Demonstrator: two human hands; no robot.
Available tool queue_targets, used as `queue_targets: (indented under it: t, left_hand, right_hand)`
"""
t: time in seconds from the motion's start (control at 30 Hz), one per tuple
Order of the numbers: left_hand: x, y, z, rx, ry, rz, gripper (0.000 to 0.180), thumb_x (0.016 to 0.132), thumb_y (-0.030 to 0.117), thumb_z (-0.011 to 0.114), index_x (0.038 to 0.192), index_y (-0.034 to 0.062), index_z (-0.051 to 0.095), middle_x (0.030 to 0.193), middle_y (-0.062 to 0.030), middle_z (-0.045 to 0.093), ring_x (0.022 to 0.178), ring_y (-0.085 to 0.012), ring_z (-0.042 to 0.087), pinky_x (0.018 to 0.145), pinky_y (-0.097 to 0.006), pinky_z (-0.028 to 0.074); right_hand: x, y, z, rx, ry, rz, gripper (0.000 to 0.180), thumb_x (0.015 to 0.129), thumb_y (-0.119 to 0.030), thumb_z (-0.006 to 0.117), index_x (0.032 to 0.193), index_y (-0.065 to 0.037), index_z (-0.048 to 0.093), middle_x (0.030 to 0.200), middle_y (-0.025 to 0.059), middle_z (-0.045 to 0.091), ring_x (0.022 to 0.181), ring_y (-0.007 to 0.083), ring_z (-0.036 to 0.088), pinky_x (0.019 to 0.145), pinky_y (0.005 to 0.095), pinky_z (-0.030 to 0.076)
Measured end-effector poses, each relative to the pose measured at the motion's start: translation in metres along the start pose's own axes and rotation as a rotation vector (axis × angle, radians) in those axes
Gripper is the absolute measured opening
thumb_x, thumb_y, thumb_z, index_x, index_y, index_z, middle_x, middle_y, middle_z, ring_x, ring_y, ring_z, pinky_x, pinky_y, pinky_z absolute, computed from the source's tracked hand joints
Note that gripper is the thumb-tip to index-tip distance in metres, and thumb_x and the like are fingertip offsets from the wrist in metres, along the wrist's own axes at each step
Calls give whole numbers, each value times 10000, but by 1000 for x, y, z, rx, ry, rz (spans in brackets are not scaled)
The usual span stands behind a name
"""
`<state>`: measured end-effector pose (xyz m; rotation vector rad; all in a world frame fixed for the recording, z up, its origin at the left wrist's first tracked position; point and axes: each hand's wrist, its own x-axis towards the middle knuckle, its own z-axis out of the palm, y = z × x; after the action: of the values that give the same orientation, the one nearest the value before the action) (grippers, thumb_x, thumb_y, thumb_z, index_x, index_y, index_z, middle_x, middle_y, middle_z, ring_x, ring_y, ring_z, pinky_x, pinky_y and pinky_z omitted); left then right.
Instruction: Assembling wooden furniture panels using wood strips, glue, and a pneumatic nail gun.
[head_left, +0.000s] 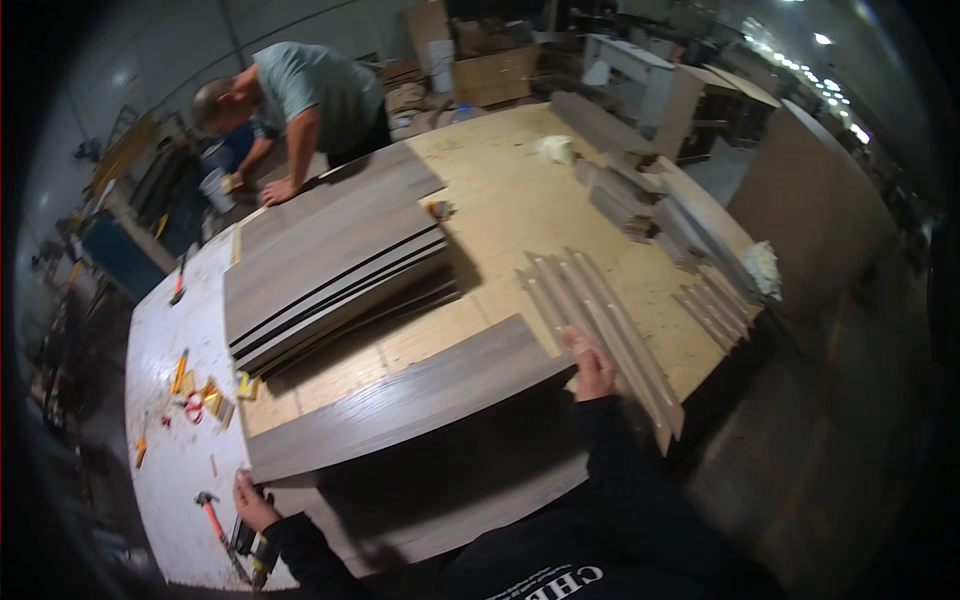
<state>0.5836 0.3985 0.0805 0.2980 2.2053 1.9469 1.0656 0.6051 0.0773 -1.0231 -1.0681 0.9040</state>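
A long grey-brown wood-grain panel [400,392] is held between my hands over the near side of the worktable, slightly tilted. My left hand [256,502] grips its left end with closed fingers. At the other end, my right hand [592,366] closes on the edge, beside a row of narrow grey-brown strips [600,320]. Beneath and nearer me lies another wood-grain board [510,510], partly in shadow. A stack of similar panels [335,270] rests beyond the held one.
A hammer [214,520] and a cordless drill [262,562] lie by my left hand. Small tools and yellow packets [215,400] are on the white tabletop [160,350]. Across the table a person [310,100] leans over a board. More bundled strips [620,205] line the right side.
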Motion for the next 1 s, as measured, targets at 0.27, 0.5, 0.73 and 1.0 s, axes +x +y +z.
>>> queue_targets:
  t: [0.27, 0.5, 0.73, 1.0]
  left_hand:
    - [14, -8, -12, -130, -119, 74, 408, 899, 288, 455, 1238, 62, 443, 1195, -123, 509, 1104, -200, 483, 866, -279, 381]
    - [10, 4, 0, -104, -51, -34, 440, 864, 327, 481, 1235, 92, 460, 1231, -70, 489, 1122, -207, 455, 846, -368, 394]
    - [0, 5, 2, 29, 154, -113, 349, 828, 344, 501, 1012, 52, 554, 967, -135, 577, 910, -287, 543, 796, -411, 440]
    - [-1, 13, 2, -83, -51, -27, 339, 878, 262, 443, 1170, 106, 514, 1140, -41, 540, 1080, -182, 480, 792, -320, 399]
  right_hand:
    - [-28, -16, 13, 19, 161, -166, 266, 880, -132, 476, 1123, -40, 528, 1101, 71, 573, 928, 93, 509, 738, 203, 380]
    - [-29, -13, 8, 37, 171, -168, 250, 865, -112, 513, 1099, -27, 536, 1095, 103, 572, 999, 149, 512, 885, 263, 365]
    - [-31, -21, 13, 99, 194, -102, 254, 861, -142, 529, 1081, -17, 548, 1036, 56, 592, 826, 75, 514, 730, 200, 407]
    - [-18, -32, 19, 43, 162, 1, 276, 898, -186, 434, 1084, -10, 538, 949, 94, 605, 842, 138, 545, 756, 258, 413]
